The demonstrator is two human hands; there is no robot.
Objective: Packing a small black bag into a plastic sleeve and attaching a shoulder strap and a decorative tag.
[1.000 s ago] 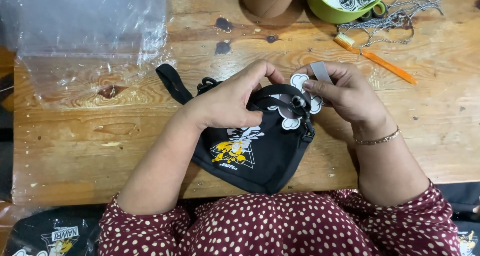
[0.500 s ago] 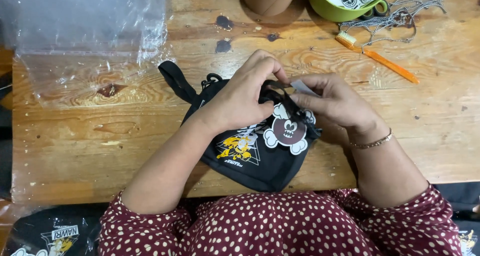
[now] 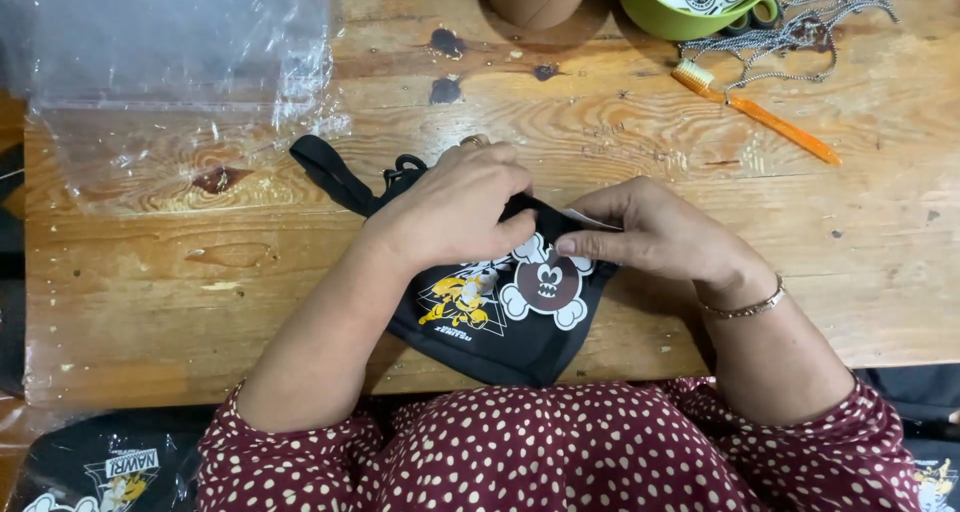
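Lying flat on worn wooden table [image 3: 820, 272]: black fabric pouch [image 3: 505, 327], soft, rounded, long axis slanting toward strap [image 3: 330, 172] at upper left; left hand [image 3: 455, 207] and right hand [image 3: 650, 234] pinched together on its top edge; skull-shaped tag [image 3: 545, 284] just below grip.

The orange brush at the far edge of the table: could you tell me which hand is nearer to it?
Right. The right hand lies below the orange brush; the left hand rests farther left on the black pouch.

worn wooden bench [image 3: 200, 302] with dark knots and stains, evenly lit from above; dark floor [image 3: 8, 272] beyond left edge.
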